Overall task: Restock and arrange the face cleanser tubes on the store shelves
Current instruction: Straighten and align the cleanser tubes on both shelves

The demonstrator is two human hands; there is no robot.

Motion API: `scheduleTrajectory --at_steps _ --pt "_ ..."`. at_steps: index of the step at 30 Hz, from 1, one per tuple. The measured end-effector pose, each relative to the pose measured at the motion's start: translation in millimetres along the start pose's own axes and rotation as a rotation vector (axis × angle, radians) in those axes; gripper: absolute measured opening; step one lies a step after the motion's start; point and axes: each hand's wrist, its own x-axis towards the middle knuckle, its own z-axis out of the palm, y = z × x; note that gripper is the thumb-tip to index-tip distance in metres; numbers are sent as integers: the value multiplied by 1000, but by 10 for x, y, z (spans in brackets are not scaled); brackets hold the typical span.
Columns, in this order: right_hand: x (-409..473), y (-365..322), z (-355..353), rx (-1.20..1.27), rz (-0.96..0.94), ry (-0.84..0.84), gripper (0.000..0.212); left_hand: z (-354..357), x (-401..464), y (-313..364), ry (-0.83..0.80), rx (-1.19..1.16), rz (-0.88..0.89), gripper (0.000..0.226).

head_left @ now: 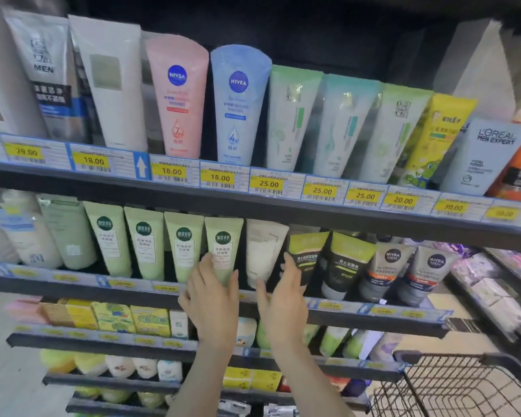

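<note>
Face cleanser tubes stand cap-down in rows on the store shelves. On the second shelf [373,313], my left hand [211,299] wraps its fingers around the lower part of a pale green tube [223,248] with a dark round logo. My right hand [283,299] rests with spread fingers against the base of a white tube [263,251], touching the edge of a green-and-black tube [306,251]. Whether the right hand grips the white tube is not clear. Three more pale green tubes [181,245] stand to the left.
The top shelf [253,203] carries pink and blue Nivea tubes [238,106] and several green ones above yellow price tags. Nivea Men tubes [385,269] stand on the right. Lower shelves hold boxes and bottles. A black wire basket [463,386] sits at bottom right.
</note>
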Motion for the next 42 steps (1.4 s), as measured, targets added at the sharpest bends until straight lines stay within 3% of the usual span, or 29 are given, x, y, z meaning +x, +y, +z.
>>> scheduleTrajectory --at_steps 5,19,42 --pt "24 -35 152 -60 4 50 76 69 28 30 24 -1 -38 56" --pt "144 -147 360 -85 105 177 79 193 61 -71 52 -70 -77 51" --pt "-21 -130 174 45 112 85 77 110 58 -115 6 -72 -28 51"
